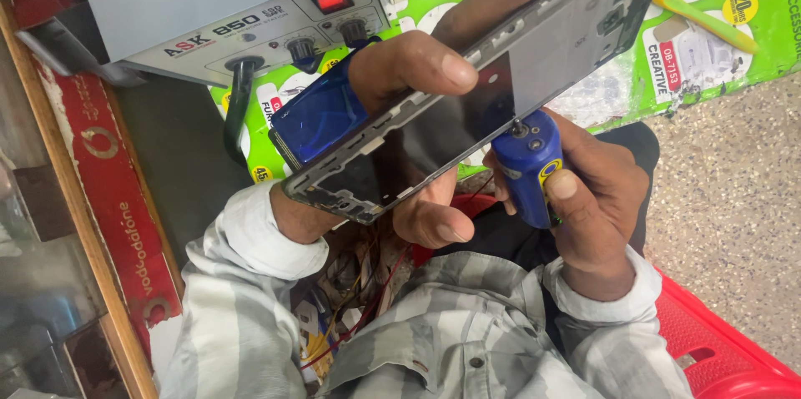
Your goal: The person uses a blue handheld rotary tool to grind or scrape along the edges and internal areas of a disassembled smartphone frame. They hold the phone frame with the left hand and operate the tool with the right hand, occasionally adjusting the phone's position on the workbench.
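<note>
Phone chassis [467,107] — a long grey metal-and-plastic frame with a dark glossy panel and its back cover off — was held tilted above the person's lap, close to the camera, seemingly to bring the work point near the eye. It looked stripped, with bare slots along the rim. Behind it stood a grey box-shaped bench station with knobs and a red switch [242,15], on green printed cardboard packaging [709,32]. Left hand [409,74] was clamped around the frame, thumb on top, fingers beneath, steadying it. Right hand [596,199] was closed round a blue cylindrical powered screwdriver [527,167] — its tip met the frame's underside.
</note>
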